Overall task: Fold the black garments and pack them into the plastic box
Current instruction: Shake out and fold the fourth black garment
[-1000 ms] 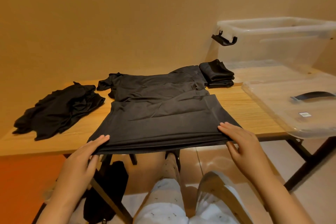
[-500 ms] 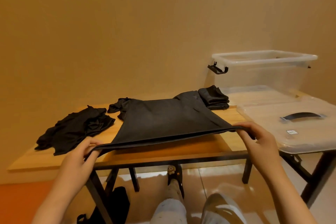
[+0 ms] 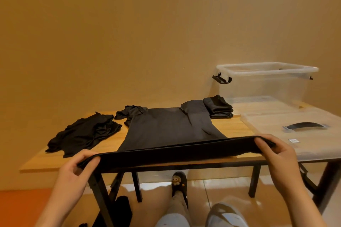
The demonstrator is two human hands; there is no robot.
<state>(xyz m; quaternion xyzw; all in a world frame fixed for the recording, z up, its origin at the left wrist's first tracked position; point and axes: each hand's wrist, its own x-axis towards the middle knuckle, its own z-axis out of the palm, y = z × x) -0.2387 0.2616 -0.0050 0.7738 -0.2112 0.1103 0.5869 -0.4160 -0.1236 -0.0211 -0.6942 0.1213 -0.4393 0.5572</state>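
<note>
Lifting had progressed since a second earlier: the hem of the black garment (image 3: pixel 166 129) lay flat at the table (image 3: pixel 46 162) edge then, and was now raised clear of it. My left hand (image 3: pixel 77 168) and right hand (image 3: pixel 276 155) each pinched a hem corner, fingers curled round the cloth. The garment's far end lay on the table, stretched away from both hands. The plastic box (image 3: pixel 267 83) sat at far right.

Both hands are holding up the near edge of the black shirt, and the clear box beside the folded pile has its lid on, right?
Only the lid is wrong: the head view shows the plastic box open, with the lid lying flat on the table in front of it. The left hand and right hand do hold up the black shirt's near edge.
</note>
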